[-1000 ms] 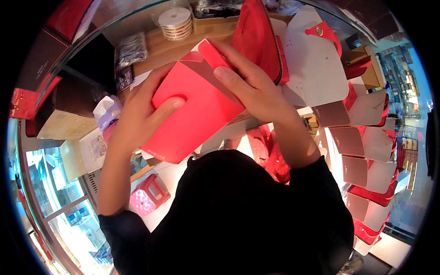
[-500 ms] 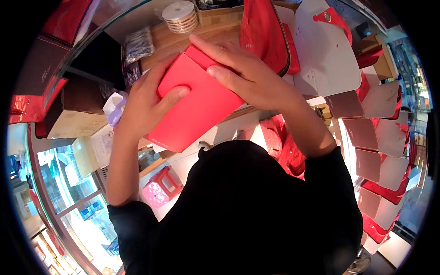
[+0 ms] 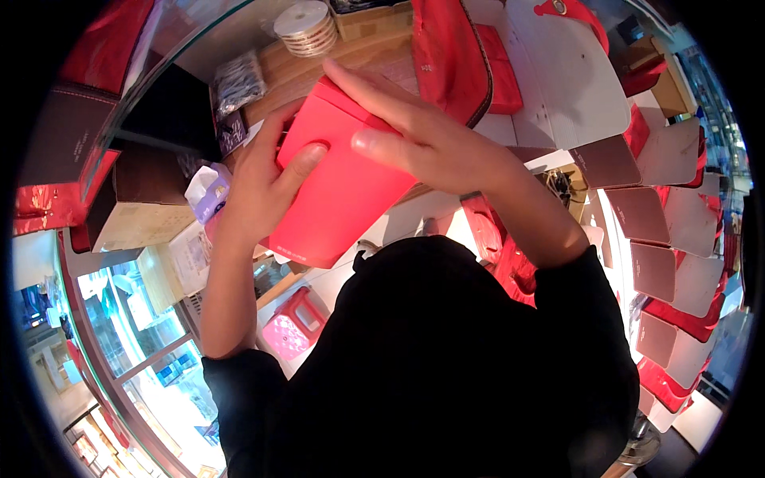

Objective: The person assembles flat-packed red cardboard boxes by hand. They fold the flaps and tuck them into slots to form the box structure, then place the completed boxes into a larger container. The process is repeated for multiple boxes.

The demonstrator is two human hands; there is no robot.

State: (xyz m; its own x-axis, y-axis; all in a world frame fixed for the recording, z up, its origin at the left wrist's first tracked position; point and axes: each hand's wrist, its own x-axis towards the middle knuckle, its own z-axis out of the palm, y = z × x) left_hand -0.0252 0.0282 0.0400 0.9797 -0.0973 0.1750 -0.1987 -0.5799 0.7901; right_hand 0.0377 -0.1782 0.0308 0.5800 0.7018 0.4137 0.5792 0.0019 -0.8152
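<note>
A red box (image 3: 343,191) is held up in front of me, tilted, with small print along its lower edge. My left hand (image 3: 275,175) grips its left side; the thumb lies on the broad face and the fingers curl out of sight behind. My right hand (image 3: 410,131) lies over the upper right edge, fingers stretched along the top end and thumb against the face. Beyond the box is a wooden surface (image 3: 370,57) that bears a stack of white ribbon spools (image 3: 305,30) and a clear plastic packet (image 3: 239,82).
Red bags (image 3: 450,60) and a large white panel (image 3: 566,72) stand at the far right. Rows of brown-and-white flaps (image 3: 653,271) line the right side. To the left are a tissue pack (image 3: 209,193), a cardboard box (image 3: 143,215) and glass cases (image 3: 163,390). A pink stool (image 3: 293,325) stands below.
The box has turned slightly more upright in my hands. My right thumb has shifted a little across its face. The whole view has moved slightly.
</note>
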